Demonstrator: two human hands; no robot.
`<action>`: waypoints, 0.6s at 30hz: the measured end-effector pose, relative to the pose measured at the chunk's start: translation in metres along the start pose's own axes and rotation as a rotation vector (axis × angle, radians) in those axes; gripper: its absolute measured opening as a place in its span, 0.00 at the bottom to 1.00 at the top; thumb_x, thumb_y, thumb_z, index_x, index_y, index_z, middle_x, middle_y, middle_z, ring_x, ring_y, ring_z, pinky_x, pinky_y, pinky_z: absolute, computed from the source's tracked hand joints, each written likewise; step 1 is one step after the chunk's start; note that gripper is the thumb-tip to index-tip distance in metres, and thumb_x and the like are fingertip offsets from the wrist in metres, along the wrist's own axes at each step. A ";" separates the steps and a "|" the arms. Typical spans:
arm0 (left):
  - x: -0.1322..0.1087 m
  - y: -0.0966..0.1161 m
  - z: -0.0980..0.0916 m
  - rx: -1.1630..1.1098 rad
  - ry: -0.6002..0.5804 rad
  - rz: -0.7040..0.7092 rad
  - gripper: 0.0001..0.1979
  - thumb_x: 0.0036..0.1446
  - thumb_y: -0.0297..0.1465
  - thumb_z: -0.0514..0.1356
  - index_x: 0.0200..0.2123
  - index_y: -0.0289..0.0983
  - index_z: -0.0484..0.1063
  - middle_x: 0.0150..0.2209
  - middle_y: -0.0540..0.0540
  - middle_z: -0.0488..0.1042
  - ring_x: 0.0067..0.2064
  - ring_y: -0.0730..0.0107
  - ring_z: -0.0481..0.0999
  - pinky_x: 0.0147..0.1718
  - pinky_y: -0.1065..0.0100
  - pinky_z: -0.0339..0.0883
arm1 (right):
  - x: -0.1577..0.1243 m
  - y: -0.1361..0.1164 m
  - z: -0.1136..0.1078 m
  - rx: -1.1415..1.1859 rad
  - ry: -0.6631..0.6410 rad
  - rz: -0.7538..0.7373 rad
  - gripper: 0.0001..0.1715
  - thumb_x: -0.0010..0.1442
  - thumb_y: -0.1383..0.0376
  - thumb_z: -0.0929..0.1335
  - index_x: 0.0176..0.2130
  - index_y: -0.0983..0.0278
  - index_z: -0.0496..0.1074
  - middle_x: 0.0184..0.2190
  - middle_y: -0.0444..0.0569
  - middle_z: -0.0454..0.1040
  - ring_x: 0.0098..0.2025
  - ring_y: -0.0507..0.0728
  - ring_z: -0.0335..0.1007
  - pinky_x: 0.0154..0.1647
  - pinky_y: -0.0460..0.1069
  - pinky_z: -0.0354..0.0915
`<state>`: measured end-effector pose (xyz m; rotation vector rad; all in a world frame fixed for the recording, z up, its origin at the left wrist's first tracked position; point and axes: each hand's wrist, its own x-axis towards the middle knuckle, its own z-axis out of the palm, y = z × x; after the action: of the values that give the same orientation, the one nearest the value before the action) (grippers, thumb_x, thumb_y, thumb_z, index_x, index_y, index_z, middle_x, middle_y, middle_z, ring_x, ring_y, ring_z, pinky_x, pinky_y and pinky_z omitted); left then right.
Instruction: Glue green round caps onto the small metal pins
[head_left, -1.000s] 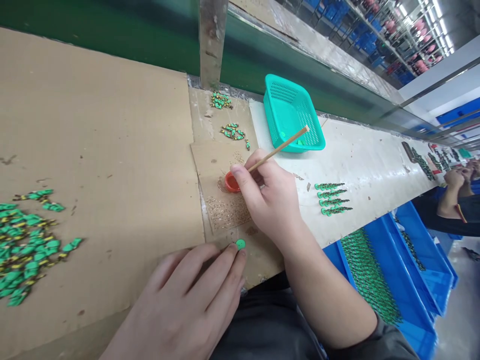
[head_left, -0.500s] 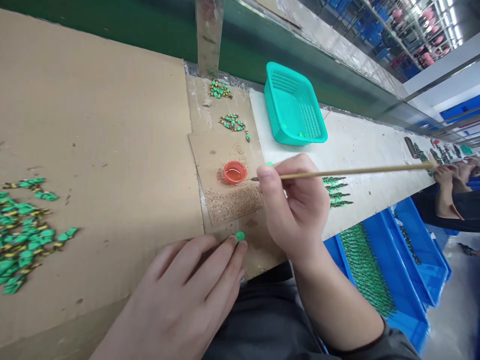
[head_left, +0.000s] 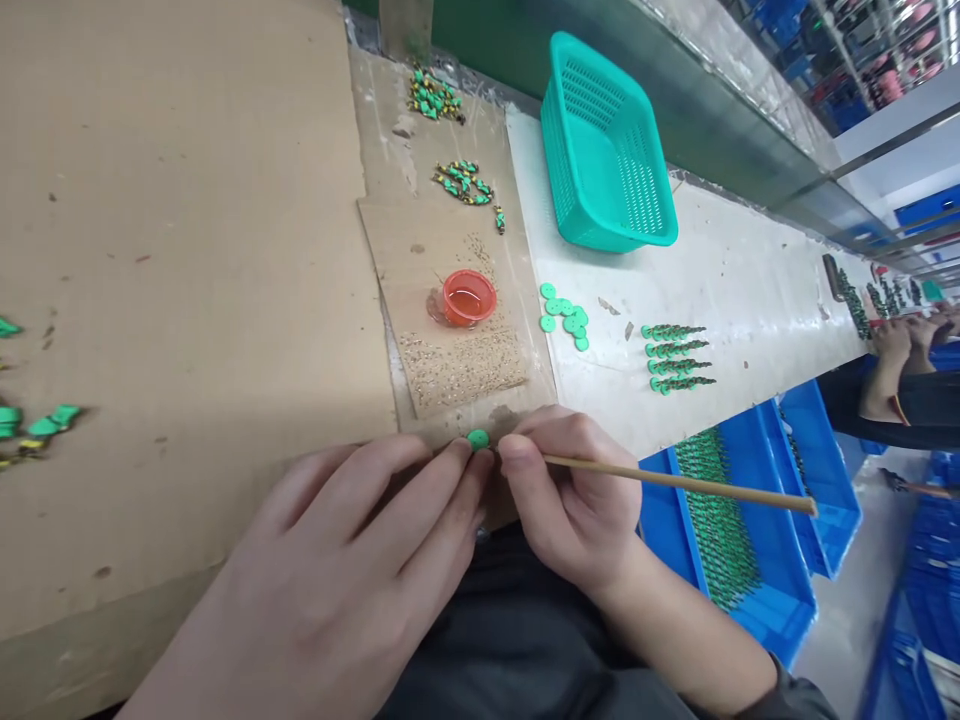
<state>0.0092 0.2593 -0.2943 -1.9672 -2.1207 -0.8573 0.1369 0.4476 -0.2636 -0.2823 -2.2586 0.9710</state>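
Observation:
Between the thumb and index finger of my left hand (head_left: 360,550) is a small round green disc (head_left: 478,439), pinched near the front edge of the bench. My right hand (head_left: 574,490) grips a thin wooden paintbrush (head_left: 690,484), its handle sticking out to the right. The brush tip is close to the disc; whether it touches is hard to tell. Beyond both hands, a small red cup (head_left: 469,297) of liquid stands on a cardboard piece (head_left: 420,265) speckled with dabs. More green discs (head_left: 564,312) lie loose on the white surface to the right of the cup.
A teal basket (head_left: 611,165) stands at the back. Rows of green-and-dark pieces (head_left: 679,358) lie to the right. Small green-yellow pieces (head_left: 435,97) are heaped behind the cup. Blue bins (head_left: 776,570) sit below the bench edge. A co-worker's hands (head_left: 911,335) are at far right.
My right hand has brought the brush from beside the red cup down towards the green disc in my left hand. The view has shifted, and the loose green discs now show.

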 end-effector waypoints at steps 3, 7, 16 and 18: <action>-0.002 0.000 0.002 0.000 -0.002 -0.015 0.20 0.82 0.33 0.59 0.69 0.43 0.82 0.65 0.45 0.86 0.65 0.45 0.81 0.62 0.42 0.74 | 0.000 0.001 0.000 -0.015 -0.025 0.001 0.13 0.81 0.69 0.73 0.42 0.56 0.71 0.31 0.42 0.77 0.32 0.54 0.79 0.32 0.50 0.77; -0.003 0.001 0.002 -0.007 -0.018 -0.020 0.20 0.83 0.35 0.59 0.71 0.43 0.81 0.66 0.46 0.85 0.65 0.46 0.81 0.62 0.41 0.75 | 0.001 0.001 0.000 -0.019 -0.021 0.004 0.13 0.81 0.69 0.73 0.42 0.56 0.72 0.32 0.42 0.78 0.32 0.55 0.80 0.33 0.51 0.78; 0.000 0.000 -0.001 0.029 0.013 0.021 0.20 0.82 0.31 0.57 0.66 0.40 0.84 0.64 0.44 0.87 0.62 0.44 0.82 0.59 0.41 0.75 | 0.001 -0.001 -0.001 -0.030 -0.039 0.031 0.14 0.82 0.69 0.72 0.41 0.56 0.72 0.31 0.41 0.78 0.33 0.55 0.80 0.34 0.51 0.79; 0.001 0.000 -0.001 0.039 0.019 0.027 0.20 0.82 0.31 0.57 0.66 0.41 0.85 0.64 0.44 0.87 0.62 0.44 0.82 0.59 0.41 0.76 | 0.001 -0.002 -0.001 -0.033 -0.042 0.032 0.14 0.82 0.69 0.73 0.41 0.56 0.71 0.31 0.41 0.77 0.33 0.55 0.80 0.34 0.51 0.79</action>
<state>0.0086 0.2591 -0.2929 -1.9560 -2.0796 -0.8201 0.1365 0.4473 -0.2616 -0.3159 -2.3164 0.9648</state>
